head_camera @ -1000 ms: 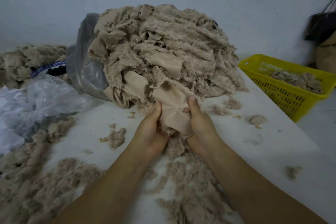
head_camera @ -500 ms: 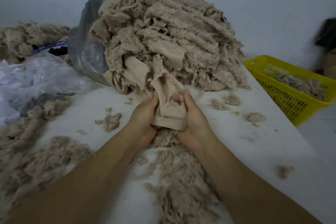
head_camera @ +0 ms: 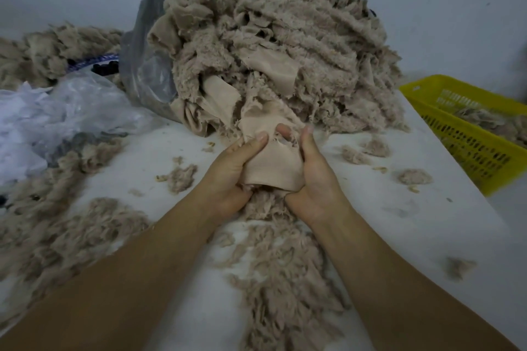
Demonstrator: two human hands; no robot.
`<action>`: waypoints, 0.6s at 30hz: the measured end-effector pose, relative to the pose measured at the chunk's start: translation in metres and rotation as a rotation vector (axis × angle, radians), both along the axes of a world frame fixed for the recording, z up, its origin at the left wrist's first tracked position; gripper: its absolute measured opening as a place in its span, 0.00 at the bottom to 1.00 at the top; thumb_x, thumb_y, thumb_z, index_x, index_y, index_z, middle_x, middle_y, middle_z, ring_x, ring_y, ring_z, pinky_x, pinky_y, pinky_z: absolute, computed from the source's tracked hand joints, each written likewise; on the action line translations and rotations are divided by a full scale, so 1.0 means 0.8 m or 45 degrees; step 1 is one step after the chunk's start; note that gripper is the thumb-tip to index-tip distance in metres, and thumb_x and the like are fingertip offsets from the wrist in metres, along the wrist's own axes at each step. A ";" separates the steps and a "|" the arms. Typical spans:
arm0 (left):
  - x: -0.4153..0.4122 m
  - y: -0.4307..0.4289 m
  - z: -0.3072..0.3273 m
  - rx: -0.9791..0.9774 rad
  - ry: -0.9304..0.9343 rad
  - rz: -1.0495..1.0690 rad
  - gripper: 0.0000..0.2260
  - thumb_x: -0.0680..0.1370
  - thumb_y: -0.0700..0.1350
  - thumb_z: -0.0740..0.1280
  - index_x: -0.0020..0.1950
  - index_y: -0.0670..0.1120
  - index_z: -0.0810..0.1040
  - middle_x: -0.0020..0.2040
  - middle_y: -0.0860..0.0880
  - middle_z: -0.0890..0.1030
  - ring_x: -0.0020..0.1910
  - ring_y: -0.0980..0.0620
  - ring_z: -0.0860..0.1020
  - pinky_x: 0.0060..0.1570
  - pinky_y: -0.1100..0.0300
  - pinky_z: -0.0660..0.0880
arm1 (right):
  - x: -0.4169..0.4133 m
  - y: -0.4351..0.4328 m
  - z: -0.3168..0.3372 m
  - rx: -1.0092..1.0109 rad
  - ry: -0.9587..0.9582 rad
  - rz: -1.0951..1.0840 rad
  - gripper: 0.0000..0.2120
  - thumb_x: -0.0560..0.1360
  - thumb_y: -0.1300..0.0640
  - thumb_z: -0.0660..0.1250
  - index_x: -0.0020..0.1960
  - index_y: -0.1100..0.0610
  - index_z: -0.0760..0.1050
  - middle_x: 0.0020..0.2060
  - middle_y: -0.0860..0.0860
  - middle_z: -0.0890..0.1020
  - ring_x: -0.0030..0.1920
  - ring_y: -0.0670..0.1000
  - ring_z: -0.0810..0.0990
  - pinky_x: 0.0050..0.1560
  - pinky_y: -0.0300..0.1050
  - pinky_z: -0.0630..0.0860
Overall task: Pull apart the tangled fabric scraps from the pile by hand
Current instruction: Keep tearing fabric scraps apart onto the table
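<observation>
A tall pile of tangled beige fabric scraps (head_camera: 285, 45) spills out of a grey plastic bag (head_camera: 148, 65) on the white table (head_camera: 399, 231). From its front edge hangs a smooth beige scrap (head_camera: 273, 165), still joined to the pile. My left hand (head_camera: 228, 174) grips the scrap's left side with the thumb on top. My right hand (head_camera: 316, 179) grips its right side, fingers curled into the cloth. A frayed opening shows in the scrap between my thumbs.
Loose beige fluff (head_camera: 279, 279) lies on the table under my forearms and to the left (head_camera: 57, 236). Crumpled clear plastic (head_camera: 42, 122) sits at far left. A yellow slatted basket (head_camera: 470, 151) with some scraps stands at the right edge.
Both hands have bunched the smooth scrap tighter and drawn it toward me. My thumbs have spread it and a frayed opening now shows. The view has tilted so the pile looks higher.
</observation>
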State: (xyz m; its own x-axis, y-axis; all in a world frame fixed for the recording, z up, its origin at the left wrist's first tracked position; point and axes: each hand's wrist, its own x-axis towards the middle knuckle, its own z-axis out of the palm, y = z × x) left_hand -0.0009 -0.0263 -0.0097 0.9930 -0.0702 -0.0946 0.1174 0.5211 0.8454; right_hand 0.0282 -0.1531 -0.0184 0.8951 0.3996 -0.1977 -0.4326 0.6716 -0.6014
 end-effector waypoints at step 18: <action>0.002 0.010 -0.006 -0.297 0.057 -0.206 0.16 0.76 0.51 0.68 0.55 0.41 0.86 0.57 0.41 0.84 0.56 0.47 0.83 0.52 0.53 0.81 | -0.005 0.005 0.000 -0.145 0.048 -0.138 0.26 0.77 0.38 0.61 0.34 0.54 0.84 0.37 0.54 0.84 0.37 0.52 0.84 0.40 0.46 0.82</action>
